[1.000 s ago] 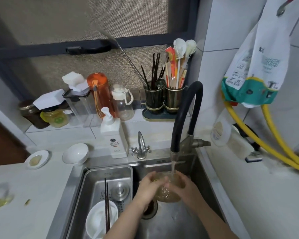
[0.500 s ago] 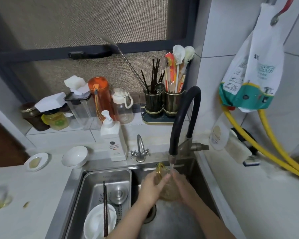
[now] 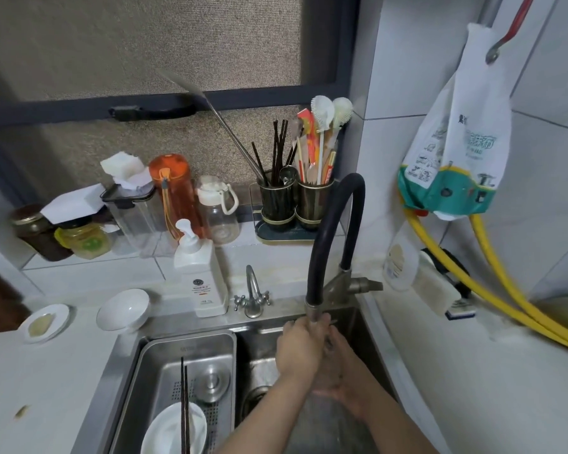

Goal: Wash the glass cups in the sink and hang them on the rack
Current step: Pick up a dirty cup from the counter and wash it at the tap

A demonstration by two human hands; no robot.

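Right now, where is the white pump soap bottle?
In the head view, the white pump soap bottle stands on the ledge behind the steel sink, left of the small chrome tap and right of the white bowl.

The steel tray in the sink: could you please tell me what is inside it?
In the steel tray lie a white bowl, dark chopsticks across it and a round metal lid. Whatever sits beneath the bowl is covered.

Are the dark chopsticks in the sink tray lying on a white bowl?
Yes. The chopsticks lie across the white bowl in the tray.

Left hand against right hand (fingers blurred), forearms converging
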